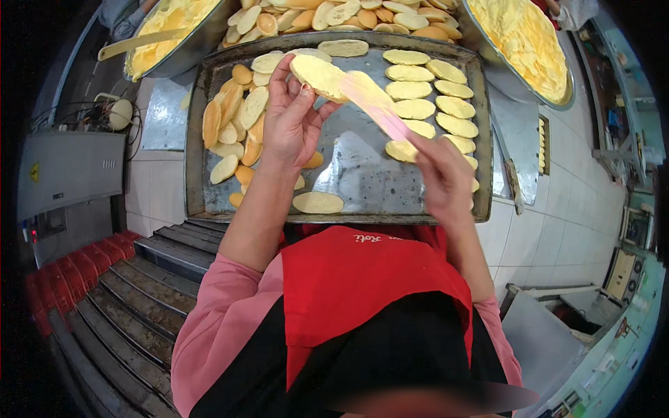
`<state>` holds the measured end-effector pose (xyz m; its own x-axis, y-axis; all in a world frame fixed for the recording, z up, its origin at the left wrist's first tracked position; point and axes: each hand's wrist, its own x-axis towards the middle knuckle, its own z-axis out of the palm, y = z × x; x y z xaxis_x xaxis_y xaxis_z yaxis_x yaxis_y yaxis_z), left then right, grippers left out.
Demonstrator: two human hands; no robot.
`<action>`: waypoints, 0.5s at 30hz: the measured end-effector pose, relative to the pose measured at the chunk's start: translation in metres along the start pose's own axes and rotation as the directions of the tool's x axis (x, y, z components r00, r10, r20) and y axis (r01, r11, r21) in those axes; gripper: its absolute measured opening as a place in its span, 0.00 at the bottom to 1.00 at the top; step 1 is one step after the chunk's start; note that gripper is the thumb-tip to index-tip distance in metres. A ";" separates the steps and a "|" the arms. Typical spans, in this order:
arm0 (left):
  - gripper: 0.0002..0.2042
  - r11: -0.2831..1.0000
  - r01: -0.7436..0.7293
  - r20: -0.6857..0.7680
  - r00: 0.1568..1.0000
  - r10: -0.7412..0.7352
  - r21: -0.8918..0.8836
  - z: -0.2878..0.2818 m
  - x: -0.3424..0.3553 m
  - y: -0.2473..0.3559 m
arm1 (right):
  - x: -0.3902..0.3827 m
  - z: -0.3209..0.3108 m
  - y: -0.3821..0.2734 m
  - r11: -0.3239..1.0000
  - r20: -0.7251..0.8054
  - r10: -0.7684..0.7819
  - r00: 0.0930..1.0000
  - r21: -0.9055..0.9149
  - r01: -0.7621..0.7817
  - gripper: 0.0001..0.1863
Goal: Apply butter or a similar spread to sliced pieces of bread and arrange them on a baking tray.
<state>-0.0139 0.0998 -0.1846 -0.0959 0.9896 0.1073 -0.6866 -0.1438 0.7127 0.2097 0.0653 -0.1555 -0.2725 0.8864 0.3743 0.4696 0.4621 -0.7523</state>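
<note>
- Head view, single frame.
- Left hand (291, 122), frame centre-top: closed around one oval bread slice (317, 73), thumb and fingers under it, cut face up and coated pale yellow.
- Right hand (442, 177), centre-right: gripped on a flat pink spatula (380, 104); the blade runs up-left and its tip lies on the held slice. Blade is blurred.
- Metal tray (355, 174) under both hands: rectangular, dull grey, scuffed, raised rim.
- Right part of tray: spread slices (411, 89) laid flat in about two columns, roughly 12 visible, pale yellow matt tops; some hidden behind the right hand, so exact count unclear.
- Left part of tray: loose pile of plain slices (233, 122), golden crust, overlapping, around 15; exact count unclear.
- One lone slice (318, 203) lies flat near the tray's lower rim.
- Two round metal bowls of yellow spread: one upper left (174, 31) with a long pale utensil handle (143, 42) resting in it, one upper right (523, 45). Spread looks soft and lumpy.
- Heap of more bread (348, 14) at top centre, between the bowls.
- White tiled tabletop (557, 202) carries the tray.
- Person wears a red apron (362, 285) over pink sleeves.
</note>
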 end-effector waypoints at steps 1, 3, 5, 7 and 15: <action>0.22 0.997 -0.033 0.014 0.999 0.034 -0.065 0.002 0.001 0.000 | 0.005 0.011 0.002 0.996 0.011 -0.004 1.000 -0.089 0.005 0.17; 0.21 0.991 -0.110 -0.038 0.994 0.107 -0.072 0.001 0.000 -0.003 | -0.002 0.012 0.010 0.991 0.014 0.016 1.000 -0.131 -0.014 0.17; 0.21 0.980 -0.188 -0.100 0.978 0.181 -0.068 0.000 0.002 0.000 | -0.004 0.009 0.009 0.975 0.010 0.075 0.997 -0.212 -0.071 0.16; 0.22 0.973 -0.229 -0.049 0.972 0.229 0.020 0.003 0.002 0.001 | 0.006 0.015 0.004 0.988 -0.047 0.035 0.998 -0.150 -0.042 0.16; 0.23 0.972 -0.231 -0.004 0.973 0.232 0.042 0.014 -0.007 -0.012 | 0.016 0.030 0.004 0.971 -0.072 -0.038 0.997 -0.238 0.020 0.15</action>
<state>0.0049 0.0947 -0.1841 -0.2552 0.9293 0.2669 -0.6146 -0.3691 0.6972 0.1819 0.0803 -0.1691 -0.2286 0.8680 0.4408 0.6506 0.4730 -0.5942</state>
